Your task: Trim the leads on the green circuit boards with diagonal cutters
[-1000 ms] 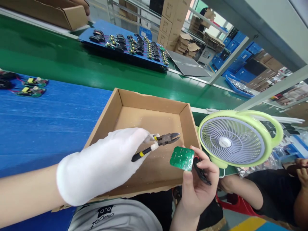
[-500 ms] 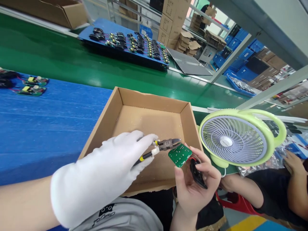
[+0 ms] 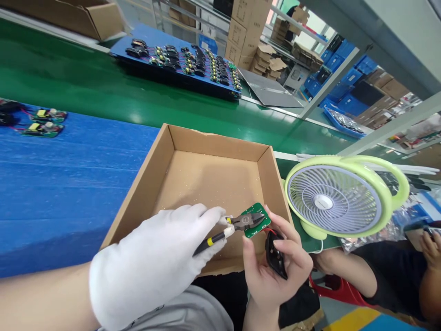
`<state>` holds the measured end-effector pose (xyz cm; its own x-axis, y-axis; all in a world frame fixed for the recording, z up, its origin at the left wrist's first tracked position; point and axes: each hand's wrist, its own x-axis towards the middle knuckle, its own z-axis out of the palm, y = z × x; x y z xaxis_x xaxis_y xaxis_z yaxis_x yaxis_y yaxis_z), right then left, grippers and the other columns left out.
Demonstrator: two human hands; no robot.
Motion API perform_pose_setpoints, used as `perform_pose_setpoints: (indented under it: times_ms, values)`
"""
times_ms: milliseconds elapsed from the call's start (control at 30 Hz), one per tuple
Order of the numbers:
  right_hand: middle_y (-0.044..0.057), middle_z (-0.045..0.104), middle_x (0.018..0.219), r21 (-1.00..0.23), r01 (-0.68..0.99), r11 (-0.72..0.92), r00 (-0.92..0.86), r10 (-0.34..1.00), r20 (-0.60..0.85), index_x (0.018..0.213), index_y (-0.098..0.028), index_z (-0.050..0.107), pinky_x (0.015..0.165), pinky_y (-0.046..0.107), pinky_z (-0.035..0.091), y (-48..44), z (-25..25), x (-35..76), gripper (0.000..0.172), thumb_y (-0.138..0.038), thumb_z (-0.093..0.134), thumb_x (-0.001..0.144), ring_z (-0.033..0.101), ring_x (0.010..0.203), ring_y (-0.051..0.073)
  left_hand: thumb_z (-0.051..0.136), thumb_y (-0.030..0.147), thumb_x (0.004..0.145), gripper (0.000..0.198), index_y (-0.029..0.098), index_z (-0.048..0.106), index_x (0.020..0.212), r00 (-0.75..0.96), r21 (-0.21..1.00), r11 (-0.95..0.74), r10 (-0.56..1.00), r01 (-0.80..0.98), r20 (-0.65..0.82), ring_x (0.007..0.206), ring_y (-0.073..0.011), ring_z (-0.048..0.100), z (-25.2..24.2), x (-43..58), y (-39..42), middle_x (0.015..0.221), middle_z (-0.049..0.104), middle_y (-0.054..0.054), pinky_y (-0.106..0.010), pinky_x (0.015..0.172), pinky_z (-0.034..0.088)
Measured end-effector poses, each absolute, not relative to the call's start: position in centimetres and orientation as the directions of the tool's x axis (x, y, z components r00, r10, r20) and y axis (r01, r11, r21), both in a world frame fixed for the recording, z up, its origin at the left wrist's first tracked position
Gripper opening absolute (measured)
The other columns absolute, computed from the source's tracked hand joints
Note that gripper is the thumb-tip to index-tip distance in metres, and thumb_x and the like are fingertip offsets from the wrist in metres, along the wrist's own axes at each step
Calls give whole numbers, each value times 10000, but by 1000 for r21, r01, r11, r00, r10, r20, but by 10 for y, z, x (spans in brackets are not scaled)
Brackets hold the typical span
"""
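My left hand [image 3: 161, 257], in a white glove, is closed round the handles of side cutters [image 3: 246, 222] with black, yellow and white grips. Their dark jaws lie across the face of a small green circuit board [image 3: 254, 230]; I cannot tell whether they touch it. The bare fingers of my right hand [image 3: 275, 276] pinch the board's edges between thumb and index finger. A black plastic casing part [image 3: 274, 255] rests within the curled fingers of that hand, and red wire shows between it and the board. Both hands are above the near part of a shallow cardboard box [image 3: 220, 140].
A light-green fan [image 3: 324, 202] stands right of the box. Beyond, a blue tray [image 3: 138, 34] carries rows of boards and black parts. More boards [image 3: 44, 122] lie on the blue mat [image 3: 69, 179] at left. A co-worker's arm [image 3: 354, 271] is at the right.
The side cutters have moved slightly right and down, from the board's upper edge to over its face. The board and casing have shifted slightly left. The co-worker's hand at right has moved.
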<state>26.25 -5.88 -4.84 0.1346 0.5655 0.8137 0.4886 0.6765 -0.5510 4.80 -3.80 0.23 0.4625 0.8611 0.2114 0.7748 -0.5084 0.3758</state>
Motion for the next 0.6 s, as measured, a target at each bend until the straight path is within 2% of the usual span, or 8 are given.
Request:
perform_pose_setpoints:
  times_ms: [167, 433, 600]
  values:
    - [139, 775, 1377, -538, 534, 652, 113, 575, 810, 1194, -243, 637, 898, 519, 806, -67, -45, 264, 491, -15, 918, 863, 821, 1296, 343, 441, 275, 1108, 267, 281, 700, 1043, 485, 358, -537, 843, 764, 230, 652, -280, 754, -1, 52, -38, 838, 747, -29, -384, 564, 508]
    - [123, 779, 1387, -511, 574, 640, 139, 539, 831, 1240, -253, 637, 918, 617, 804, -69, -53, 265, 577, -15, 954, 821, 819, 1293, 376, 472, 281, 1103, 244, 284, 707, 1038, 497, 377, -550, 835, 746, 235, 655, -262, 734, -2, 51, -37, 843, 748, -25, -377, 580, 498]
    - [112, 776, 1377, -509, 570, 645, 141, 533, 834, 1250, -256, 632, 925, 587, 809, -69, -56, 265, 590, -15, 953, 818, 819, 1291, 358, 464, 252, 1096, 244, 279, 697, 1027, 488, 372, -560, 828, 741, 276, 642, -252, 709, -2, 52, -38, 828, 735, -21, -373, 573, 471]
